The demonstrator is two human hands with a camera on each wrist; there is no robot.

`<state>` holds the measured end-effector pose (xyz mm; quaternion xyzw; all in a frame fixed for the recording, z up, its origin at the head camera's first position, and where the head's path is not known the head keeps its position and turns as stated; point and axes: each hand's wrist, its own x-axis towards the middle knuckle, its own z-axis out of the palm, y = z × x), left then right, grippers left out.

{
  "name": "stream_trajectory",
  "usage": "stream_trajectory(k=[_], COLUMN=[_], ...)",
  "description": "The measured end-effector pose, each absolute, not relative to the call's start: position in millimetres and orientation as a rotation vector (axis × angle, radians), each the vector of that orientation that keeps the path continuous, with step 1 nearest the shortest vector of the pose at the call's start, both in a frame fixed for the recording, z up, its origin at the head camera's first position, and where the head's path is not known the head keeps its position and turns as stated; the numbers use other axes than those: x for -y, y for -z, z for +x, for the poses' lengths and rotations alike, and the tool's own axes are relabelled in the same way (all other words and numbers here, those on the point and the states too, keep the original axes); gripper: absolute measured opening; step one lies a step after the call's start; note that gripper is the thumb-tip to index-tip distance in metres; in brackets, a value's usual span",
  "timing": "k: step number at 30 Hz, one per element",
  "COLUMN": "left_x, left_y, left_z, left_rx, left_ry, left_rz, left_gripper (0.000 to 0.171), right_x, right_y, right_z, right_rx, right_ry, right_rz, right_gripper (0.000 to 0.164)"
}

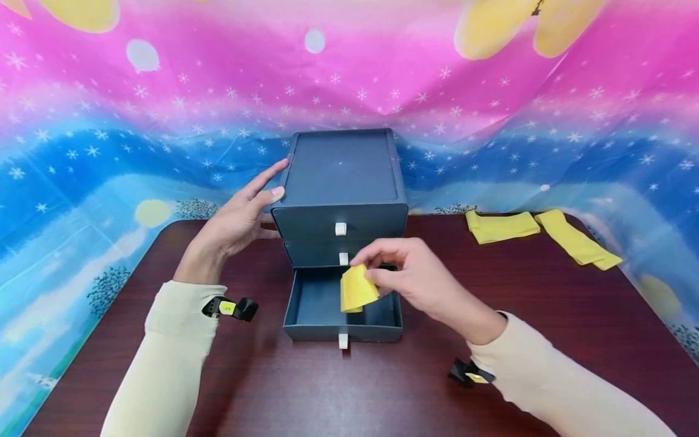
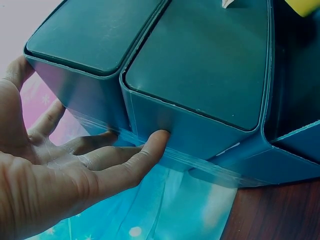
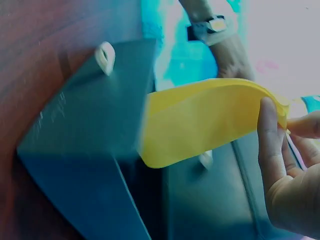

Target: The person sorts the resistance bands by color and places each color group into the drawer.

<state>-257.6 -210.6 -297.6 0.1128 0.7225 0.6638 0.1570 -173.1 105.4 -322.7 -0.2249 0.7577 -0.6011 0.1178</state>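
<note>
A dark blue-grey drawer unit [image 1: 344,173] stands on the table, its bottom drawer [image 1: 314,333] pulled out and the upper two closed. My right hand [image 1: 417,276] pinches a yellow resistance band [image 1: 357,290] between thumb and fingers over that drawer. In the right wrist view the band [image 3: 205,120] hangs as a flattened loop, its lower end behind the drawer's front. Against the left side of the unit rests my left hand [image 1: 232,221], its thumb near the top edge. The left wrist view shows its fingers [image 2: 127,167] spread, with fingertips touching the side wall.
Two more yellow bands, one lying flat [image 1: 502,227] and one angled [image 1: 579,240], are at the table's back right. White pull tabs [image 1: 343,341] stick out of the drawer fronts. A patterned cloth [image 1: 218,109] hangs behind the dark red-brown table [image 1: 246,376].
</note>
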Motion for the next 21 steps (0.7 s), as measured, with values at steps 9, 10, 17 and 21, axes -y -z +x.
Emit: stream_trajectory(k=[9,10,17,21], left_x=[209,209,208,208], left_y=[297,297,298,298], left_z=[-257,-257,-258,-257], left_rx=[-2.067,-2.064,-2.079,-2.089], left_ry=[-1.917,-1.920,-1.913,-1.913], left_rz=[0.295,0.292,0.287,0.290], left_gripper=[0.060,0.060,0.060,0.060], right_x=[-67,-64,-56,-54], right_y=[341,342,347,349], right_z=[-176,-176,-178,-179], right_rx=[-2.138,-2.135,-2.163,-2.188], right_ry=[1.754,1.753,1.728,1.699], right_rz=[-0.603,-0.601,-0.555,-0.526], right_gripper=[0.023,0.023,0.024,0.024])
